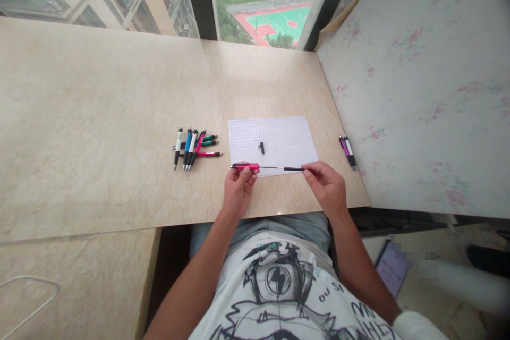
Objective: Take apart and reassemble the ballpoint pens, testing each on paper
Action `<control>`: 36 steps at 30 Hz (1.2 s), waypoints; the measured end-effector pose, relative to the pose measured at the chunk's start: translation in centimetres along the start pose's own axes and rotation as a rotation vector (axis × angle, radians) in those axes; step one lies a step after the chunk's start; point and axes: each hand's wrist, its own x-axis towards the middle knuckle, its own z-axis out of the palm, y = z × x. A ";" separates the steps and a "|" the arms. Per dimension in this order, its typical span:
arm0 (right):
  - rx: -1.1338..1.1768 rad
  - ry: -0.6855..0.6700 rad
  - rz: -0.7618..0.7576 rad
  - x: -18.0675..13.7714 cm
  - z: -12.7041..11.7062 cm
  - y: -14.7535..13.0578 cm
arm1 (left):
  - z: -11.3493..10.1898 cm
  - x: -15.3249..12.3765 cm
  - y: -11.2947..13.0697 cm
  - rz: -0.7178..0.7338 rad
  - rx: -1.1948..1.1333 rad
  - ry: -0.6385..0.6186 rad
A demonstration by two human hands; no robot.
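Pink pen barrel [245,166] pinched in left hand [238,191]; right hand [326,188] fingers clamp its black tip [294,169]

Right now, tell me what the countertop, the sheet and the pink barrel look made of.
Countertop: polished stone or a marble-look laminate, beige, veined, glossy with window glare. Sheet: thin white paper, matte, handwritten lines. Pink barrel in the left hand: likely smooth plastic, bright uniform colour. Right hand pinches black tip: unclear.

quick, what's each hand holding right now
left hand: closed on the pink barrel of a pen
right hand: fingertips pinched on the black end of the same pen
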 end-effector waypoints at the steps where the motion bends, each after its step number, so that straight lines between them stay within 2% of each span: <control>1: -0.007 0.006 -0.008 0.0 0.0 0.1 | 0.0 0.0 0.0 -0.002 -0.004 0.001; 8: -0.036 -0.036 -0.021 -0.1 0.5 0.6 | -0.1 0.0 0.0 -0.003 0.003 0.000; 14: 0.041 -0.114 0.025 0.0 3.2 0.6 | 0.0 -0.1 -0.1 -0.011 0.027 -0.036; 20: 0.122 -0.107 0.080 0.0 5.1 0.5 | 0.2 -0.1 0.0 -0.006 0.019 -0.056; 30: 0.030 -0.099 0.059 0.4 5.1 0.7 | 0.1 -0.2 -0.3 -0.018 0.054 -0.061; 36: -0.056 -0.183 0.054 1.0 4.2 0.5 | -0.2 -0.2 -0.6 -0.016 0.086 -0.090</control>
